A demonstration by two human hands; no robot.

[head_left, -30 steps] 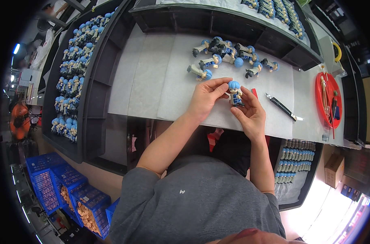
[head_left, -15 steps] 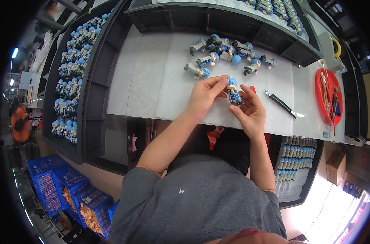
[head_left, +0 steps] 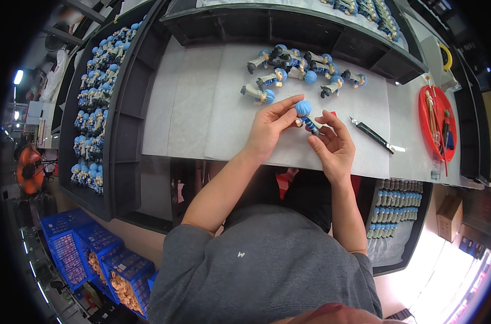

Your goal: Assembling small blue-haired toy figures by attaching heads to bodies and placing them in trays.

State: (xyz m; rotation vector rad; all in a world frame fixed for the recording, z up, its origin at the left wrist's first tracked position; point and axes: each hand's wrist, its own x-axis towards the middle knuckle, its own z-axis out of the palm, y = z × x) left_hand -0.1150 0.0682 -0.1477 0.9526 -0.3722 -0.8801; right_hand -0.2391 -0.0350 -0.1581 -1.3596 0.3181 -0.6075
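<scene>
1. Step in hand, as I judge it: checking or fitting one figurine (head_left: 306,116), a small doll with a blue head, held up over the white surface (head_left: 202,108) between both hands.
2. The left hand (head_left: 269,129) pinches the figurine at its head end, fingers closed on it from 9 o'clock.
3. The right hand (head_left: 332,146) cups the body end from 4 o'clock, fingers curled round it; both hands grip the same figurine.
4. The figurine sits near the surface's front edge, tilted, head toward 11 o'clock.
5. The next move likely calls for a steady pinch and a small turn of the doll between the fingertips; the parts look tiny, so too loose a hold could drop it.
6. A pile (head_left: 299,67) of like figurines lies at 12 o'clock from the hands, near but apart.
7. A black-handled knife (head_left: 372,135) lies at 3 o'clock, just beside the right hand, close enough to be knocked.
8. A red tray (head_left: 437,121) of tools sits farther off at 3 o'clock.
9. A dark tray (head_left: 94,108) of standing figurines runs along 9 o'clock, well apart; blue crates (head_left: 94,254) sit on the floor at 7 o'clock.
</scene>
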